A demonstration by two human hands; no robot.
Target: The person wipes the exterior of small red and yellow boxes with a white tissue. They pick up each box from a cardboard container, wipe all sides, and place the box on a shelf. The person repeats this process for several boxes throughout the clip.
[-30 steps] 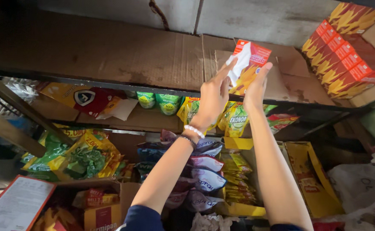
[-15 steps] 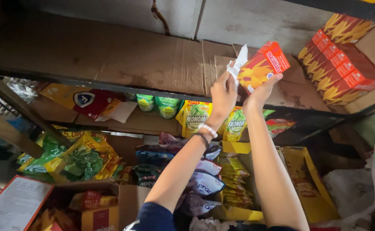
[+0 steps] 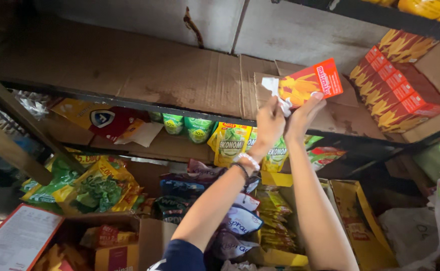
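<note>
Overhead, both hands' grip pinches the red-orange box (image 3: 310,83) from below.

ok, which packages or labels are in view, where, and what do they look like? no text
Red-orange box: held up in right hand, left hand beside it.
White crumpled wrapper: at box's left end.
Stacked red-yellow boxes: top shelf, right.
Green-yellow sachets: hanging under shelf.
Red-framed white sheet: lower left.

A small shop storeroom: below the raised hands (image 3: 285,118) hang rows of snack sachets (image 3: 230,143), and red cartons (image 3: 398,83) sit stacked on cardboard-lined shelving (image 3: 129,70) to their right.
</note>
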